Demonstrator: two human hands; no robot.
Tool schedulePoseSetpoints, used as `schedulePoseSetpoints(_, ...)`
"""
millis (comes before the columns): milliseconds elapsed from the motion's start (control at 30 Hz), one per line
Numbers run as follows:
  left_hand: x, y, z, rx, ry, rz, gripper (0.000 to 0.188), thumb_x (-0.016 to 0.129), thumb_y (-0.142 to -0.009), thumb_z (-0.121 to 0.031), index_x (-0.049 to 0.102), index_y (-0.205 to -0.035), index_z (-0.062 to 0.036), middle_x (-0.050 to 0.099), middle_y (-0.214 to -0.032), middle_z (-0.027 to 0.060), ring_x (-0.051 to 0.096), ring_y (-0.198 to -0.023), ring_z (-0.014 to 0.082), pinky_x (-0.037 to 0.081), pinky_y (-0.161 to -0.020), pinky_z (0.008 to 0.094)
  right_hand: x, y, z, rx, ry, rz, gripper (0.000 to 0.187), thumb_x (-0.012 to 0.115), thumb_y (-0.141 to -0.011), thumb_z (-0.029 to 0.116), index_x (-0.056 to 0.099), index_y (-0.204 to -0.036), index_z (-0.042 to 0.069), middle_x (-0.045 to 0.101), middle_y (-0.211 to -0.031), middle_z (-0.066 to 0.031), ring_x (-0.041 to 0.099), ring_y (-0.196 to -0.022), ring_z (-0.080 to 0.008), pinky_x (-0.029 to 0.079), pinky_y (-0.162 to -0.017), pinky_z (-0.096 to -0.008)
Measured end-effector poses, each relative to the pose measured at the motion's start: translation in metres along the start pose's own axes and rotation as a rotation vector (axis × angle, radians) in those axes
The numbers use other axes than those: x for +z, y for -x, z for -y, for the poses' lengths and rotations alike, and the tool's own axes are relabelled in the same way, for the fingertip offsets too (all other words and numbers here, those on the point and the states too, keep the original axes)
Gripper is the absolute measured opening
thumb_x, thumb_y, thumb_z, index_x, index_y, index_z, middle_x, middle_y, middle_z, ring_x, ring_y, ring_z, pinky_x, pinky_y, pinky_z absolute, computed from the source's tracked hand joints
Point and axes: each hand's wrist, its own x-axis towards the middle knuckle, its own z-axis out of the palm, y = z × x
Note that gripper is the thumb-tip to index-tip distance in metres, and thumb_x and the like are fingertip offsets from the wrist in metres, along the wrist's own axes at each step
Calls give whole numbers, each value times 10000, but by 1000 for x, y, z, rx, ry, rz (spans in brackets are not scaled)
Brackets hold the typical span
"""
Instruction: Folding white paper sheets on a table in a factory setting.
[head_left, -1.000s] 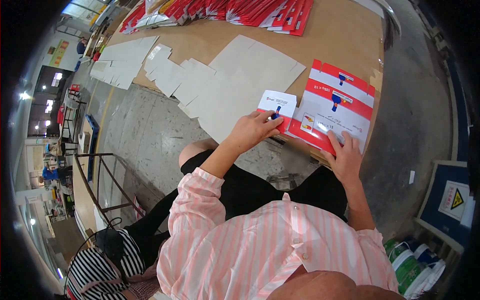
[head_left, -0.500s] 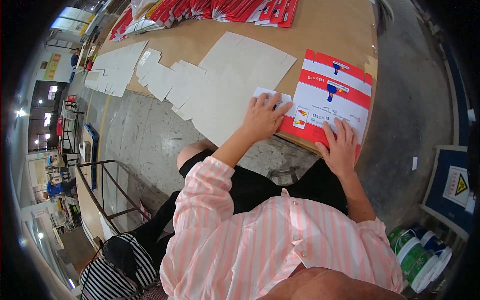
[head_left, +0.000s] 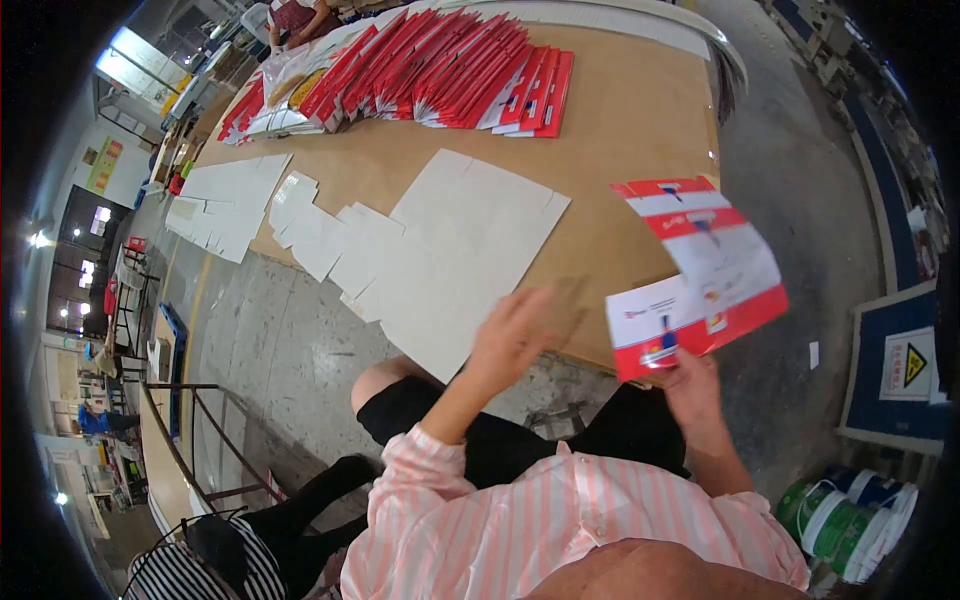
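In my right hand [head_left: 692, 388] is a flattened red-and-white printed carton [head_left: 730, 265], gripped at its near edge with thumb and fingers. The carton is raised above the table's right front corner, its far part bent up and one folded panel showing at the left. My left hand [head_left: 512, 335] hovers apart from it near the table's front edge, its fingers smeared by motion. Beside my left hand lies a large plain white cardboard blank [head_left: 465, 235] with notched flaps, partly hanging over the front edge.
The brown-topped table [head_left: 640, 110] bears a long row of red-and-white folded cartons [head_left: 440, 75] at the back. More white blanks [head_left: 235, 200] lie to the left. A metal frame [head_left: 190, 430] stands at the left, buckets [head_left: 835, 525] at the lower right. Another person [head_left: 300, 20] is beyond the table.
My right hand has lifted the printed carton off the table and tilted it. My left hand has come off the carton and moved nearer to me. The view has shifted, showing more table.
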Motion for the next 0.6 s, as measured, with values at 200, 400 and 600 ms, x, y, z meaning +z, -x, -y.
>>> schedulePoseSetpoints(200, -51, 51, 52, -255, -613, 202, 812, 763, -707, -283, 376, -1400, -113, 394, -1381, 204, 385, -1237, 436, 365, -995, 507, -42, -135, 122, 4, 881, 90, 436, 563, -811, 26, 515, -1243, -2, 650, -1038, -110, 646, -911, -184, 532, -785, -325)
schedulePoseSetpoints(400, -43, 74, 60, -312, -708, 311, 983, 819, -584, -293, 326, -1423, -152, 297, -1436, 230, 281, -1268, 525, 292, -1009, 585, -37, -298, 184, -87, 1067, 72, 492, 550, -799, -32, 516, -1286, 35, 655, -988, -121, 641, -791, -152, 535, -693, -299)
schedulePoseSetpoints(600, -41, 64, 51, -348, -646, 347, 898, 733, -595, -186, 358, -1407, -101, 304, -1418, 270, 270, -1261, 554, 262, -1020, 605, 43, -477, 85, -364, 1411, -178, 508, 644, -745, 124, 583, -1249, 97, 660, -1087, -150, 651, -920, -241, 518, -798, -361)
